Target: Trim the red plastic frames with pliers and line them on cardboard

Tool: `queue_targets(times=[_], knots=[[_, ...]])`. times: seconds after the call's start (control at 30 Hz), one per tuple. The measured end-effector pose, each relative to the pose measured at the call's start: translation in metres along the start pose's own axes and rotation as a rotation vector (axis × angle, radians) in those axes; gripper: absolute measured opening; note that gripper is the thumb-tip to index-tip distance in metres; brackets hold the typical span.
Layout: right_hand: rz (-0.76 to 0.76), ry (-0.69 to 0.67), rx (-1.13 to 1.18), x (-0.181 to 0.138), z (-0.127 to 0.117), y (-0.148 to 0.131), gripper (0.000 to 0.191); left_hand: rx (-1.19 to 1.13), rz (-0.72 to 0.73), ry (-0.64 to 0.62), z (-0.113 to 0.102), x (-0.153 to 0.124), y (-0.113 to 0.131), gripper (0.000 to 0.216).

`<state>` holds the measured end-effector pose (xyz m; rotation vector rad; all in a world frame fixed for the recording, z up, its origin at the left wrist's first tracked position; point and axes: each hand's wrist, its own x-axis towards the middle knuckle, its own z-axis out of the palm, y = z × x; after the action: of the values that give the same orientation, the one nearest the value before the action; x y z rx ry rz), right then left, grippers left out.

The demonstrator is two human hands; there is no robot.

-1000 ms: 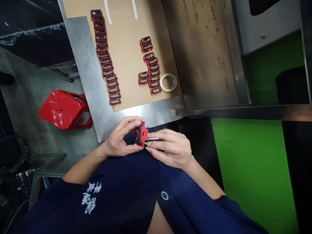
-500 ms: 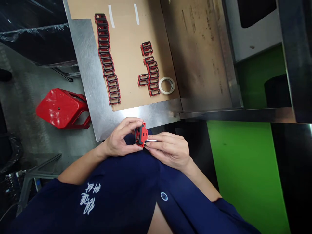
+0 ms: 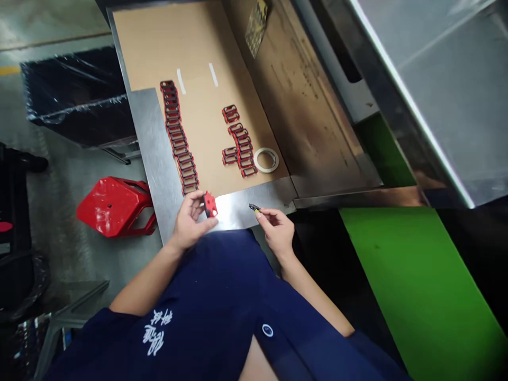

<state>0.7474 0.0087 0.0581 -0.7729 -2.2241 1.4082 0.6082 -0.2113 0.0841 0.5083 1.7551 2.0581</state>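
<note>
Hands now drawn apart, red plastic part [image 3: 210,205] held in the left hand's [image 3: 190,222] curled fingers over the near edge of a steel sheet [image 3: 155,159], right hand [image 3: 278,230] pinching a slim tool [image 3: 254,208] well right, rows of red-and-black frames [image 3: 178,137] on cardboard [image 3: 198,53] farther off

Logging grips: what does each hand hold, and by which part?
The left hand holds a red part by its lower edge; the right hand pinches a small pointed tool at its yellow end.

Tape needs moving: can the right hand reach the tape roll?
Probably yes: only steel sheet and cardboard separate the right hand from the tape roll, though it holds a small tool.
</note>
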Motion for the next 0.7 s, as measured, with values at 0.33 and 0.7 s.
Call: queue_targets(times=[0.33,0.7], knots=[[-0.209,0.146,-0.330,0.036,0.043,0.106,0.044,1.413,-0.155,0.233,-0.040,0.295,-0.021,0.059],[-0.519,0.176,-0.455,0.034,0.040,0.115,0.014,1.564,-0.241,0.395,-0.078,0.447,-0.070,0.058]])
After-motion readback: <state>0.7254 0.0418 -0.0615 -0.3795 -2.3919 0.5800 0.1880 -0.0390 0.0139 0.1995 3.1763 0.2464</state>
